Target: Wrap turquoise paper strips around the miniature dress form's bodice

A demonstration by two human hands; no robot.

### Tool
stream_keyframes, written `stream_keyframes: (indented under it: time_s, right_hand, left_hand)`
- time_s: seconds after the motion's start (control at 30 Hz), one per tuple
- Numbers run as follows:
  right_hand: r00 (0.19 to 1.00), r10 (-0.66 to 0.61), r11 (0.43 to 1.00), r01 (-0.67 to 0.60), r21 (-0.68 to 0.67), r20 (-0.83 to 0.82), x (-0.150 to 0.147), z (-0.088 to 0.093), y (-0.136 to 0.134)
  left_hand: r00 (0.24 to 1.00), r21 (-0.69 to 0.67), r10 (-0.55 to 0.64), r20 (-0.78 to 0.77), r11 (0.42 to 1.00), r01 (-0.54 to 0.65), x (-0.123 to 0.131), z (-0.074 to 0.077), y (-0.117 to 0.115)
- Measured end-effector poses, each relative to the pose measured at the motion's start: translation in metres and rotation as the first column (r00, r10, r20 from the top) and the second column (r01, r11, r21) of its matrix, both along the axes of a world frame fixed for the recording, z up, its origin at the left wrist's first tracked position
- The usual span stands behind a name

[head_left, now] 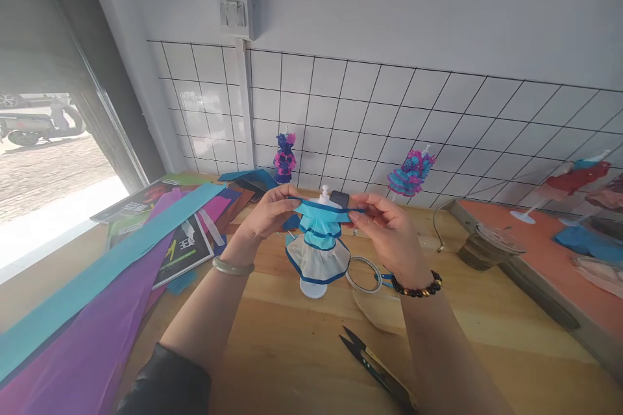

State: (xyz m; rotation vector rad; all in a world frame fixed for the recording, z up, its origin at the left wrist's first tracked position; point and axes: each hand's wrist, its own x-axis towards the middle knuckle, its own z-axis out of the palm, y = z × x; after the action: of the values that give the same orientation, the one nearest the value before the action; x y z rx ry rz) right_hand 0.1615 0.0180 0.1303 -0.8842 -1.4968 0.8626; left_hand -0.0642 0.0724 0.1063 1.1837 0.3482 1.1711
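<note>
A small white dress form (pixel 324 193) stands on the wooden table, wearing a miniature dress (pixel 318 260) with a turquoise top and a white skirt edged in dark blue. Across its upper front stretches a turquoise strip with dark blue edging (pixel 324 211). My left hand (pixel 273 211) pinches the strip's left end between thumb and fingers. At the other end, my right hand (pixel 385 228) pinches it the same way. Behind the right wrist lies a roll of tape (pixel 363 273). Thread snips (pixel 374 366) rest on the table below the dress.
Turquoise and purple paper sheets (pixel 121 285) and printed booklets (pixel 187 249) cover the table's left side. Two dressed mini forms, one dark blue (pixel 285 159) and one turquoise-pink (pixel 413 173), stand near the tiled wall. A lidded cup (pixel 491 246) is at right, beside an orange surface (pixel 530 243).
</note>
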Motion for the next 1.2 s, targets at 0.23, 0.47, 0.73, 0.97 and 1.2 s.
stream_keyframes:
  time_s: [0.23,0.47,0.73,0.97,1.2]
  right_hand:
    - [1.000,0.007,1.000,-0.007,-0.018,0.003,-0.002,0.000,0.001]
    - [1.000,0.018,1.000,-0.018,0.005,0.013,-0.002,0.000,0.002]
    - [0.999,0.010,0.999,-0.011,0.043,0.032,-0.007,-0.001,0.001]
    - [0.999,0.010,0.996,-0.014,0.086,0.042,-0.008,-0.003,0.002]
    - [0.997,-0.031,0.990,0.021,0.139,0.067,-0.008,-0.002,0.001]
  left_hand:
    - [0.999,0.019,-0.034,-0.003,0.999,0.034,0.001,-0.004,0.002]
    - [0.998,0.027,-0.046,-0.031,0.999,0.047,0.003,-0.006,0.002]
    - [0.999,0.016,-0.017,-0.045,1.000,0.018,0.005,-0.002,-0.003]
    - [0.999,0.015,0.003,-0.044,1.000,-0.002,0.011,-0.001,-0.005]
    - [1.000,0.047,-0.020,0.007,0.999,0.020,0.018,-0.001,-0.006]
